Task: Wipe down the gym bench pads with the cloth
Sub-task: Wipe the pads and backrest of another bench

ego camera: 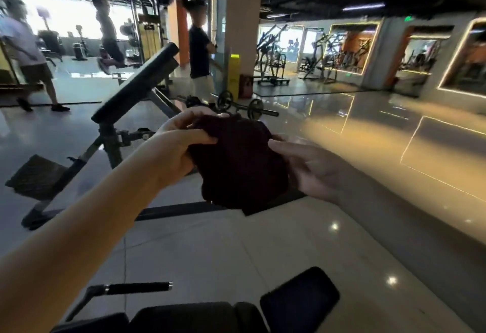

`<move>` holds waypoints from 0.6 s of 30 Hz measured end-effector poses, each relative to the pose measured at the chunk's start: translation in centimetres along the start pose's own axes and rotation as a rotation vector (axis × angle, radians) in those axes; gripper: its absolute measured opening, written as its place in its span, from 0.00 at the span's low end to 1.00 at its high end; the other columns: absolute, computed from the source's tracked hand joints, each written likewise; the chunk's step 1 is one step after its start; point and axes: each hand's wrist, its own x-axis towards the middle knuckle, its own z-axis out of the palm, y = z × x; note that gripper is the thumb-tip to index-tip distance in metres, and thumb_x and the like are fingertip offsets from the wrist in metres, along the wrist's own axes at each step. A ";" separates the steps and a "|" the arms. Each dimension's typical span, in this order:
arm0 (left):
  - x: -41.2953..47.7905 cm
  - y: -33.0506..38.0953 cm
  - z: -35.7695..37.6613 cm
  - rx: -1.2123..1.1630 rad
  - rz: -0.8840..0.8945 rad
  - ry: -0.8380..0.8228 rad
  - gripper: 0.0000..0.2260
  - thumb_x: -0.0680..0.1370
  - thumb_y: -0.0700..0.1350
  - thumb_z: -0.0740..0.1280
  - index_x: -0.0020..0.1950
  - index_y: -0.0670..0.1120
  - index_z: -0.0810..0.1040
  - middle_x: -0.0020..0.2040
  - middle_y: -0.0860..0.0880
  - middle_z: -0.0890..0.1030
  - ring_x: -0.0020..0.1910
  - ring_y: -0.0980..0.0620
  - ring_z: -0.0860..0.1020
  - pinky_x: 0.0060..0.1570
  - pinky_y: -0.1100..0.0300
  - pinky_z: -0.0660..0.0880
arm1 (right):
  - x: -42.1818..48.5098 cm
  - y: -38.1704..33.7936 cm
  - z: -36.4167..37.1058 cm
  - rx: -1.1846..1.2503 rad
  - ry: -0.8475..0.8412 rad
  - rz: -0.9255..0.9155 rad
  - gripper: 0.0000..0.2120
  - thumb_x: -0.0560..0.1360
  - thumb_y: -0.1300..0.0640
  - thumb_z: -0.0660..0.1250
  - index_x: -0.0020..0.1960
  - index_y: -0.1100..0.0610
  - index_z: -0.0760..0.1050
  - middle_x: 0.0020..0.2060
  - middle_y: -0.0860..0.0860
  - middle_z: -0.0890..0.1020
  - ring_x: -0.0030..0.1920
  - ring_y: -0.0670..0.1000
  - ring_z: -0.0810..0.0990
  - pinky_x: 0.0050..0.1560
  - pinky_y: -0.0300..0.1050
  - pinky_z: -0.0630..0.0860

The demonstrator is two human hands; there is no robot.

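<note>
Head view: the person holds a dark cloth (236, 161) up in mid-air with both hands, clear of any pad. The left hand (181, 146) takes the cloth's upper left edge, and its grip is closed, with the fingers curled over the fabric. The right hand (313, 169) takes the cloth's right edge. Its thumb lies across the front and its fingers go behind, so that grip also pinches the cloth. The rest of the cloth hangs bunched below the two hands.

Well below the cloth, at the near edge of the view, lie the black bench pads (299, 301), with a padded handle (136, 288) to their left. Behind and to the left of the cloth stands an inclined bench (136, 82) on the glossy tiled floor (263, 240). A small barbell (236, 106) lies on the floor just beyond the cloth, and a person (200, 56) stands further back.
</note>
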 end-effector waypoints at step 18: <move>0.3 -8.4 30.3 0.351 -0.226 -0.711 0.22 0.68 0.22 0.67 0.51 0.47 0.82 0.56 0.46 0.83 0.54 0.43 0.83 0.49 0.47 0.82 | -29.4 -4.7 -16.3 -0.980 0.737 -0.377 0.09 0.75 0.64 0.71 0.50 0.52 0.79 0.43 0.51 0.84 0.45 0.49 0.83 0.46 0.42 0.77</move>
